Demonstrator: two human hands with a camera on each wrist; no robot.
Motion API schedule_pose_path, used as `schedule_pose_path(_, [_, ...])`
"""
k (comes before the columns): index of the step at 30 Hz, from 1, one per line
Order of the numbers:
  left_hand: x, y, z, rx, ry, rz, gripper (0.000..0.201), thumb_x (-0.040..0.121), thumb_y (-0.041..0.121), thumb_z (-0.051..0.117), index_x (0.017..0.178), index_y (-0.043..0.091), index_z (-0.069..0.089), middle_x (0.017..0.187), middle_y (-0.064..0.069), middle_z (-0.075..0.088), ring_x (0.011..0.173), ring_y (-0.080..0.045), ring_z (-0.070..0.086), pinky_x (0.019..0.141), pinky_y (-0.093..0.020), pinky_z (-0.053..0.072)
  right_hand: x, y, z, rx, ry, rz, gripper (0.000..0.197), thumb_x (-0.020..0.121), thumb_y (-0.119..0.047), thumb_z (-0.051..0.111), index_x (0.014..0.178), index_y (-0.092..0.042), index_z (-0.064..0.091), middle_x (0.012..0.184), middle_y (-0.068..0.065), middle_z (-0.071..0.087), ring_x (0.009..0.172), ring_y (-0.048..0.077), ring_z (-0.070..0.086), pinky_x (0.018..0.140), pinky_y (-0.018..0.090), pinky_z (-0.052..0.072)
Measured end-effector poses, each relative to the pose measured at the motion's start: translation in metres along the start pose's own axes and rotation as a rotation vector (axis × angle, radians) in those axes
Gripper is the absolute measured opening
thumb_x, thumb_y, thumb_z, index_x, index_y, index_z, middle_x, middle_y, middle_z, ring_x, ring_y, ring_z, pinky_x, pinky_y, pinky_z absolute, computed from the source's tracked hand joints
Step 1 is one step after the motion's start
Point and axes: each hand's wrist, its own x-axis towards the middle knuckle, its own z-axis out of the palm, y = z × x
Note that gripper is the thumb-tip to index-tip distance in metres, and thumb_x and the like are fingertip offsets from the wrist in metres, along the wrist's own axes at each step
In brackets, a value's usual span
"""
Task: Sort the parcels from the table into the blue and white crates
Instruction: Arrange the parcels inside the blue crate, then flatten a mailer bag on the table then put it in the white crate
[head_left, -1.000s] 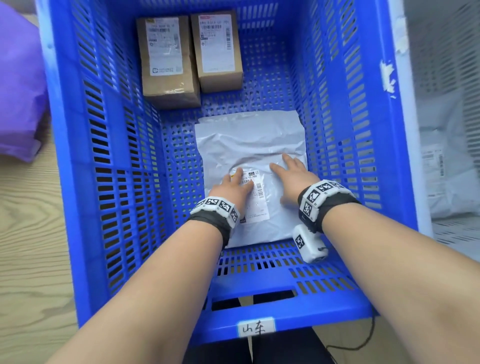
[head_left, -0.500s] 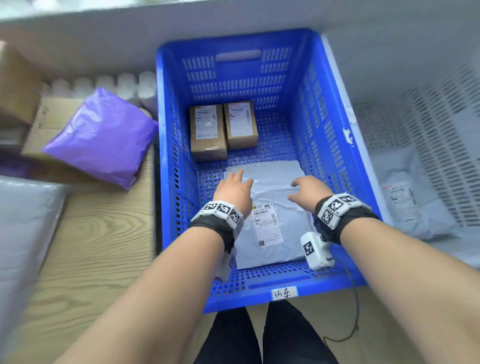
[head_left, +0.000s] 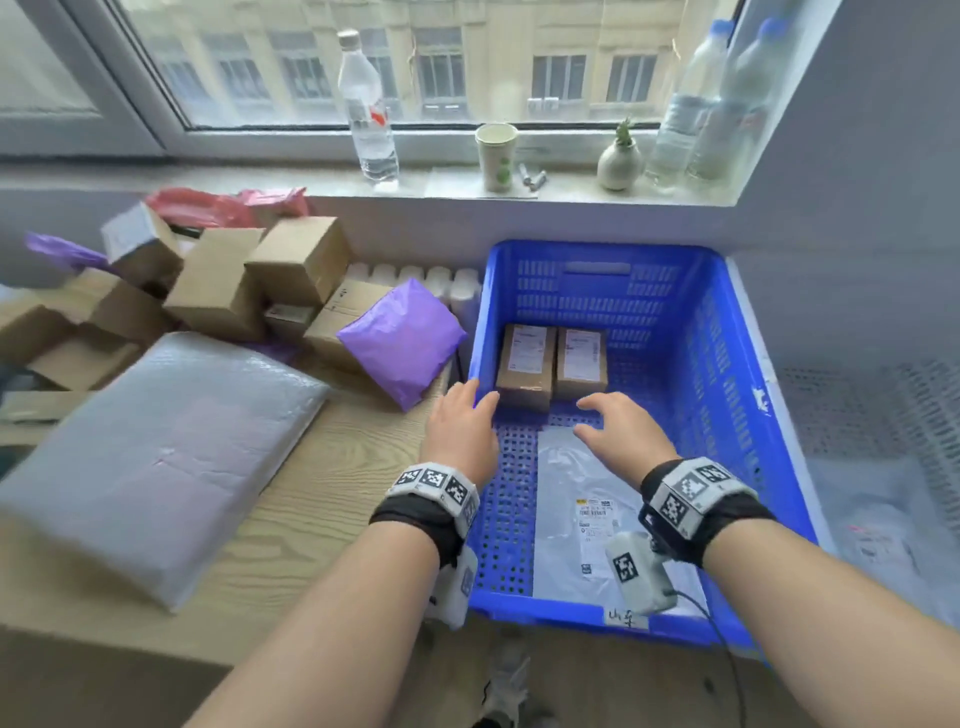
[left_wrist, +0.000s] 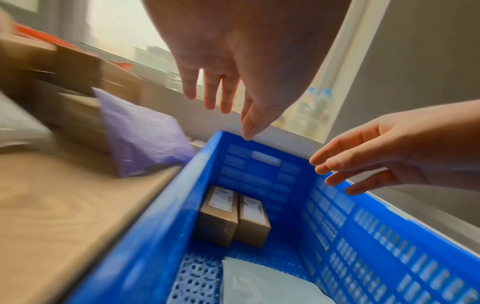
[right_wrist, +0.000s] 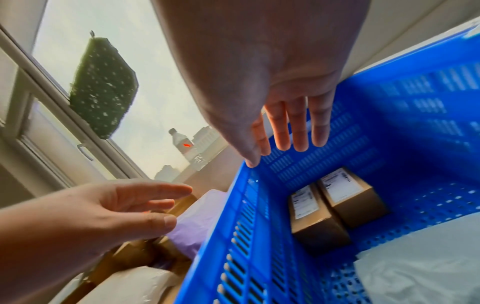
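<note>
**Blue crate and surroundings**

Blue crate (head_left: 691, 374): holds two brown boxes (head_left: 550, 364) at its far end and a grey mailer (head_left: 576, 499) nearer. Left hand (head_left: 460, 431) and right hand (head_left: 623, 436) above it, fingers loosely spread, empty. Purple mailer (head_left: 402, 340) and cardboard boxes (head_left: 223, 291) to its left; white crate (head_left: 883, 415) to its right.

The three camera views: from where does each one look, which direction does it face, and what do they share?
Head: worn on the head, faces forward and down at the blue slotted plastic crate, wooden table and window; both forearms show.
Left wrist: under the left hand, looks along its open fingers into the crate; the right hand shows too.
Right wrist: under the right hand, looks along it toward the window; the left hand shows too.
Shared: two brown cardboard boxes and purple plastic mailer.
</note>
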Motion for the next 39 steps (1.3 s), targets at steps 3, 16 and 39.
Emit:
schedule_pose_path(3, [-0.029,-0.021,-0.009,-0.027,0.033,-0.104,0.053,0.092,0.020,0.050,0.145,0.021,0.042,0.157,-0.009,0.029,0.144,-0.025,0.025,0.119,-0.036,0.018,-0.010,-0.024,0.009,0.046,0.032,-0.062,0.039,0.096,-0.028,0.058,0.133,-0.016,0.057,0.135,0.004,0.055,0.123,0.022,0.053,0.101,0.034,0.042])
schedule_pose_path(16, [-0.139,-0.172,-0.055,-0.093,0.194,-0.440,0.050,0.096,0.020,0.047,0.146,0.021,0.041,0.156,-0.006,0.033,0.142,-0.023,0.030,0.115,-0.033,0.024,-0.041,-0.172,0.073,0.094,0.030,-0.228,0.037,0.091,-0.020,0.062,0.127,-0.011,0.062,0.121,0.010,0.065,0.111,0.024,0.060,0.090,0.027,0.040])
schedule_pose_path(39, [-0.205,-0.470,-0.098,-0.180,0.099,-0.637,0.055,0.100,0.017,0.044,0.152,0.022,0.030,0.159,-0.006,0.025,0.146,-0.025,0.020,0.116,-0.041,0.025,-0.054,-0.392,0.293,0.183,-0.222,0.048,0.071,0.092,-0.032,0.063,0.151,-0.011,0.030,0.143,0.013,0.051,0.127,0.028,0.052,0.101,0.035,0.042])
